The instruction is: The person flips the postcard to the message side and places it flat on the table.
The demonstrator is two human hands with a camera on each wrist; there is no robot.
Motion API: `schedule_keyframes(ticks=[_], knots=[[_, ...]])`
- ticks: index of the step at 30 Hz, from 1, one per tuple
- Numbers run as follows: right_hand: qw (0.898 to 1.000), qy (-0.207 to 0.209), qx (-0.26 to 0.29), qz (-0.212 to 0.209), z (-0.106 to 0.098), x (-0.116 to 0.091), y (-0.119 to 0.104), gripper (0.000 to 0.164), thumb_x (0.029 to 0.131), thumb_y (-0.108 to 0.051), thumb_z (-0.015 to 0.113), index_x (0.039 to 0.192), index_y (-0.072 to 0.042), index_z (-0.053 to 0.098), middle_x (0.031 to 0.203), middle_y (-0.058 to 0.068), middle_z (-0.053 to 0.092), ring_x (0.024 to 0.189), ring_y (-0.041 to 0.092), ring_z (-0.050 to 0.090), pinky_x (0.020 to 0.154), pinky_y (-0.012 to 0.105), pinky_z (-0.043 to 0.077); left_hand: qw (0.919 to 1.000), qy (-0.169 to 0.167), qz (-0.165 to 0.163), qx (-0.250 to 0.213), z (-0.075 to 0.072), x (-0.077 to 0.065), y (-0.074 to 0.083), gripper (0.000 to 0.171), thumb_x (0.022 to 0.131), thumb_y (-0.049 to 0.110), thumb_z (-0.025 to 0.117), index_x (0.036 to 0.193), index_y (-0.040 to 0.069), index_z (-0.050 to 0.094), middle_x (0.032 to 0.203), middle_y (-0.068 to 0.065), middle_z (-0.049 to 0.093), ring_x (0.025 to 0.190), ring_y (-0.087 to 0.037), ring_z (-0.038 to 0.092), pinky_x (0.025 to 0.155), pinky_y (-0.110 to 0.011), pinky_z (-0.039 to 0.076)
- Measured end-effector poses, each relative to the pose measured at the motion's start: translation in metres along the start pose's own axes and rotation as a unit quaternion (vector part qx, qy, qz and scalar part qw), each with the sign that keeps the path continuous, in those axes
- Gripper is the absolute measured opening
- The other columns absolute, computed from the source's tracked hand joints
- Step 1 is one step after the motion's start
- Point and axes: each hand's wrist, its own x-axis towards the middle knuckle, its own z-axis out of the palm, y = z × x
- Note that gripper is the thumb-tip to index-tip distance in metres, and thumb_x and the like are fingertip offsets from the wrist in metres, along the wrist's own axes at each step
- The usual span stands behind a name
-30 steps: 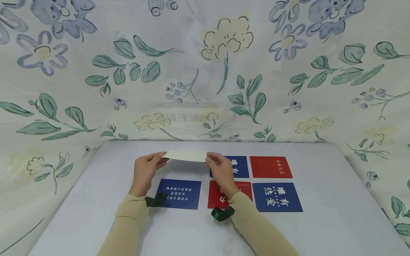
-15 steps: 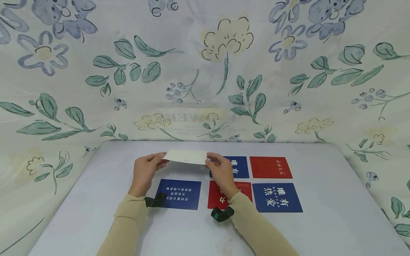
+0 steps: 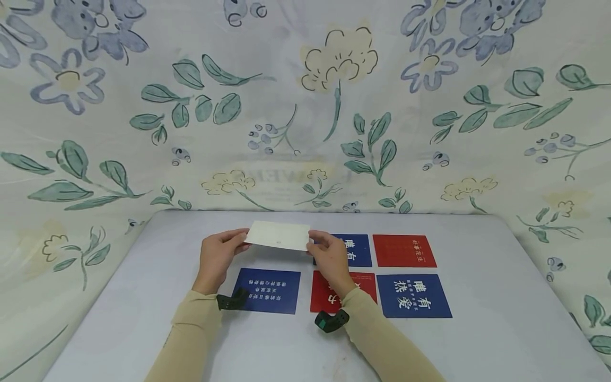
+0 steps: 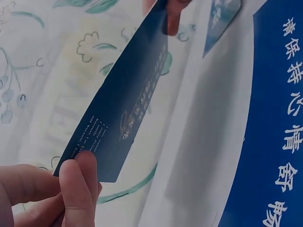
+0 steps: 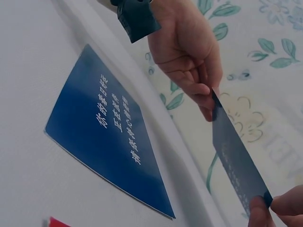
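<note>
Between both hands a card (image 3: 279, 235) is held up over the table, its plain cream side facing the head camera. Its other side, dark blue with white lettering, shows in the left wrist view (image 4: 128, 99). My left hand (image 3: 217, 260) pinches the card's left edge between thumb and fingers. On the opposite edge my right hand (image 3: 331, 260) has a similar pinch. Beneath the left hand lies a blue card (image 3: 269, 291) with white characters. Under the right hand and wrist, a red card (image 3: 363, 284) and another blue card (image 3: 359, 250) are partly covered.
Farther right lie a red card (image 3: 404, 250) and, in front of it, a blue card (image 3: 414, 296). The white table (image 3: 482, 339) ends at the back against a floral cloth (image 3: 286, 106). Each wrist wears a black strap (image 3: 332, 320).
The held card has tilted, so more of its cream face shows to the head camera and its near edge sits slightly lower. Both hands keep their pinch, and the cards on the table stay put.
</note>
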Motion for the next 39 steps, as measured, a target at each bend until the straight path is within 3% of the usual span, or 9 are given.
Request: schedule_keyframes(ticks=[9, 21, 30, 39], knots=[[1.0, 0.005, 0.009, -0.007, 0.0, 0.001, 0.002, 0.031, 0.085, -0.013, 0.064, 0.115, -0.013, 0.065, 0.114, 0.002, 0.063, 0.084, 0.012, 0.065, 0.074, 0.028, 0.053, 0.9993, -0.036, 0.003, 0.012, -0.001, -0.013, 0.019, 0.038, 0.086, 0.023, 0.066, 0.113, -0.004, 0.064, 0.114, -0.021, 0.061, 0.086, -0.018, 0.067, 0.071, -0.023, 0.053], [1.0, 0.013, 0.002, -0.012, 0.001, 0.0, 0.005, 0.027, 0.082, -0.012, 0.065, 0.109, -0.012, 0.066, 0.106, 0.006, 0.064, 0.083, 0.013, 0.066, 0.071, 0.029, 0.054, 0.9965, -0.027, -0.028, 0.073, 0.003, -0.036, 0.061, 0.028, 0.089, 0.009, 0.059, 0.113, -0.005, 0.063, 0.112, -0.02, 0.062, 0.089, -0.019, 0.065, 0.071, -0.02, 0.053], [1.0, 0.01, -0.019, -0.021, 0.002, -0.001, 0.005, 0.028, 0.082, -0.014, 0.066, 0.109, -0.013, 0.066, 0.104, 0.007, 0.065, 0.085, 0.014, 0.066, 0.071, 0.03, 0.054, 0.995, -0.016, -0.027, 0.095, 0.004, -0.038, 0.059, 0.027, 0.088, 0.007, 0.059, 0.112, -0.004, 0.064, 0.112, -0.019, 0.062, 0.089, -0.019, 0.065, 0.071, -0.021, 0.053], [0.999, -0.004, -0.039, -0.024, 0.002, -0.002, 0.006, 0.027, 0.081, -0.014, 0.066, 0.109, -0.014, 0.066, 0.102, 0.008, 0.065, 0.084, 0.014, 0.065, 0.071, 0.029, 0.054, 0.9885, -0.025, -0.034, 0.145, 0.003, -0.038, 0.06, 0.027, 0.089, 0.013, 0.06, 0.113, 0.002, 0.066, 0.114, -0.015, 0.063, 0.096, -0.022, 0.063, 0.076, -0.025, 0.053]])
